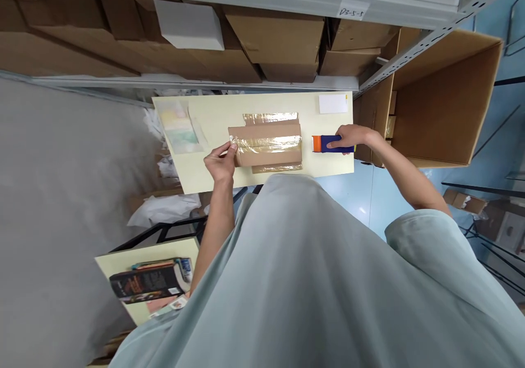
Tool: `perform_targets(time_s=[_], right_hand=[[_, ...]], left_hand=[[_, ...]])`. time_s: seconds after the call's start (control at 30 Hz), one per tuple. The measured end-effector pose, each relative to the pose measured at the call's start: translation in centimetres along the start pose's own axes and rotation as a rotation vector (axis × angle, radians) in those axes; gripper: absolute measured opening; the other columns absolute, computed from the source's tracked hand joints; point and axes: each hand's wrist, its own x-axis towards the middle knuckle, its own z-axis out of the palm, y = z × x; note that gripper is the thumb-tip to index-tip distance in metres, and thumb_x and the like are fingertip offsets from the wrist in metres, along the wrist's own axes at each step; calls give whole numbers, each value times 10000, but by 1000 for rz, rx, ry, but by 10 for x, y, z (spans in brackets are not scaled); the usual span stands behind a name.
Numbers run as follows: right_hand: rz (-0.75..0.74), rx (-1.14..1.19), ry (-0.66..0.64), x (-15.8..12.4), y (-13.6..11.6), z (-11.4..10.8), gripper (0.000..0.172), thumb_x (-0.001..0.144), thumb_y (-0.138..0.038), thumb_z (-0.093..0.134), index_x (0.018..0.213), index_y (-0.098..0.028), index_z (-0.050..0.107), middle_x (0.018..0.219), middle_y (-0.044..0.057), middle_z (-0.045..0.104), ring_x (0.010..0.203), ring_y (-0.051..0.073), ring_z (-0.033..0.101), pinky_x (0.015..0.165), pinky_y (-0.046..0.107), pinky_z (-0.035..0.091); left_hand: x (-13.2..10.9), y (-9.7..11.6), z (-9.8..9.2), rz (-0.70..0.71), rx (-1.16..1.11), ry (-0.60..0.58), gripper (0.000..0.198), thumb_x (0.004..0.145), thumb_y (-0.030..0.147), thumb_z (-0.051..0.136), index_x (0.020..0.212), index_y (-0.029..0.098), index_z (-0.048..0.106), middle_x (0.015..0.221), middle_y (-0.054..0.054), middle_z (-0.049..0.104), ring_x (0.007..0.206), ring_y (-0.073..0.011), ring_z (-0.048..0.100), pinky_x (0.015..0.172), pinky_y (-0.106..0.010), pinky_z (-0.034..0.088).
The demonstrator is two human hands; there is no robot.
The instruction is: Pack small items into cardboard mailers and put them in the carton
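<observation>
On the pale yellow board (205, 179) lies a flat piece of brown cardboard (268, 160) with shiny clear tape across it, and more taped cardboard shows above and below it. My left hand (222, 161) pinches the left edge of this cardboard between thumb and fingers. Over the right part of the board, my right hand (348, 137) is wrapped round a dark blue box (328, 144) with an orange end that points left. The box does not touch the cardboard.
A white card (333, 104) and clear plastic sheets (178, 130) rest on the board. Behind is a metal shelf (246, 1) with cartons. An open carton (443, 100) stands at right. Books (147, 283) lie on another board at lower left.
</observation>
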Motion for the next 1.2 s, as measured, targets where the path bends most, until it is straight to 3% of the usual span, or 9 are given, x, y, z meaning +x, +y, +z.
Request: perform_targets(time_s=[0.33, 0.5, 0.63, 0.73, 0.8, 0.9, 1.0, 1.1, 1.2], right_hand=[[266, -133, 332, 33, -78, 57, 337, 1136, -357, 649, 1326, -128, 807, 1329, 273, 835, 1252, 392, 808, 966, 444, 584], [284, 50, 428, 28, -82, 78, 460, 1177, -525, 559, 1328, -160, 796, 1383, 255, 823, 1291, 378, 796, 972, 398, 594], [306, 144, 587, 11, -89, 74, 555, 1169, -606, 532, 1346, -130, 757, 1346, 284, 826, 1286, 414, 801, 971, 408, 598], [212, 236, 680, -7, -101, 53, 485, 1176, -554, 517, 1395, -166, 707, 1336, 233, 840, 1264, 392, 812, 956, 391, 605], [88, 292, 727, -19, -116, 31, 407, 1162, -447, 527, 1455, -195, 654, 1341, 178, 845, 1238, 355, 818, 964, 376, 616], [-82, 242, 833, -34, -156, -14, 439, 1122, -347, 529, 1530, -191, 569, 1379, 153, 824, 1243, 336, 803, 998, 376, 622], [-223, 39, 964, -44, -212, -69, 468, 1138, -350, 475, 1560, -155, 531, 1444, 196, 781, 1302, 357, 768, 1052, 397, 609], [-271, -151, 1073, -44, -267, -124, 457, 1149, -288, 416, 1549, -104, 539, 1498, 240, 748, 1378, 370, 721, 1145, 420, 565], [-162, -292, 1040, -39, -308, -170, 461, 1149, -241, 439, 1578, -97, 522, 1490, 228, 768, 1419, 349, 708, 1171, 394, 532]], left_hand=[[0, 8, -11, 34, 29, 26, 246, 920, 235, 816, 1129, 127, 889, 1161, -113, 846, 1062, -236, 806, 1058, -390, 662], [12, 5, -36, 39, 49, 22, 274, 885, 309, 815, 1087, 134, 874, 1081, -106, 843, 908, -224, 787, 964, -381, 659], [14, 12, -49, 69, 147, -25, 318, 884, 366, 804, 1126, 165, 846, 1099, -122, 844, 899, -273, 789, 1006, -455, 659], [9, 40, -49, 210, 162, 40, 487, 894, 340, 790, 1348, 164, 785, 1341, -206, 794, 1214, -381, 779, 1171, -562, 604], [1, 73, -42, 376, 85, 40, 501, 965, 343, 717, 1442, 193, 743, 1449, -210, 751, 1364, -385, 728, 1236, -562, 573], [-10, 143, -27, 710, -61, -145, 448, 1081, 420, 618, 1477, 250, 740, 1492, -152, 747, 1423, -335, 711, 1270, -511, 572], [-7, 215, -13, 976, -142, -200, 473, 1142, 391, 520, 1554, 264, 715, 1614, -140, 691, 1534, -312, 649, 1352, -506, 510], [12, 267, -5, 998, -183, -164, 552, 1104, 264, 493, 1626, 218, 666, 1779, -160, 550, 1624, -336, 581, 1393, -531, 472], [26, 287, -7, 976, -178, -152, 636, 1052, 191, 490, 1674, 158, 617, 1788, -195, 539, 1654, -359, 551, 1417, -566, 441]])
